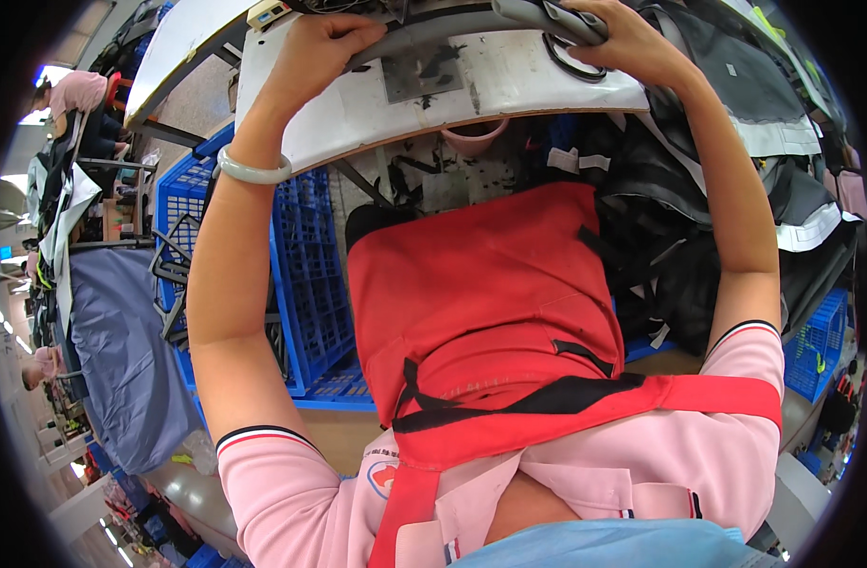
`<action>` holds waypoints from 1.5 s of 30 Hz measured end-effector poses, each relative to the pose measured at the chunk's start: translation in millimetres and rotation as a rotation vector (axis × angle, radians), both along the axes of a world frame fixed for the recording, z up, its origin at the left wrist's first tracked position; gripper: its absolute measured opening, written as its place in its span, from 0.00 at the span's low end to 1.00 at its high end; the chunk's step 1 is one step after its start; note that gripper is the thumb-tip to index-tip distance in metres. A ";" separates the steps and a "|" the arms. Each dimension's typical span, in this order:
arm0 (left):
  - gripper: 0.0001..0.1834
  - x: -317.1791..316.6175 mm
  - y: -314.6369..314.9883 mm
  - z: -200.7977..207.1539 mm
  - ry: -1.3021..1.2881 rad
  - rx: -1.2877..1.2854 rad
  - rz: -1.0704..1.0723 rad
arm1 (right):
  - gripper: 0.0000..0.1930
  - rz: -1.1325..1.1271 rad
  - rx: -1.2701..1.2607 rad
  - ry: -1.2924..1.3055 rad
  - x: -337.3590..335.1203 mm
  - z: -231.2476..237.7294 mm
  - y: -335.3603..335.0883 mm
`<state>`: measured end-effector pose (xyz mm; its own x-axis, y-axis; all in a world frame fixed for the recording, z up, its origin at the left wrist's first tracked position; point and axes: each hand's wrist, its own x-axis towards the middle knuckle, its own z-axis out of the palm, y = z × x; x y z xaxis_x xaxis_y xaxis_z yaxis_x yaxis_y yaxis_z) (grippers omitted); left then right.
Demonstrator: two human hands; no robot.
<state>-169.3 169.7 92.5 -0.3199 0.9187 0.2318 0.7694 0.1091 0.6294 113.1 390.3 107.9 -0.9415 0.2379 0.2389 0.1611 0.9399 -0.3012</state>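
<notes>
A long grey strip, soft and tube-like, runs across the far part of the white table. My left hand is closed at the strip's left end, its thumb and finger pressed together. At the other end my right hand grips the strip, which is folded over there. What lies beyond the strip is cut off by the picture's upper rim. A thin black loop hangs over the table beside my right hand. Between the hands a dark grey worn patch marks the tabletop.
Blue plastic crates with black frame-like parts stand left of my lap, which a red apron covers. Black and grey fabric pieces are heaped at the right. Under the table is a pink tub. Another person sits at far left.
</notes>
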 end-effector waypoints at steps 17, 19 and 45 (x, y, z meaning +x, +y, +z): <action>0.15 81.4 1.4 -8.0 -0.043 -0.212 -0.379 | 0.07 0.491 0.413 0.269 -18.3 -57.1 -205.2; 0.10 103.9 5.4 1.7 -0.178 -0.184 -0.311 | 0.08 0.340 0.626 0.314 -36.2 -65.4 -211.7; 0.15 31.7 -32.7 5.3 -0.398 -0.197 -0.049 | 0.31 -0.175 -0.166 0.000 3.5 2.0 -28.9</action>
<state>-137.6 137.0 97.8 -0.3037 0.9492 -0.0820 0.4785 0.2263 0.8484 116.6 361.4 109.9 -0.8824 0.4337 0.1825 0.3176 0.8351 -0.4492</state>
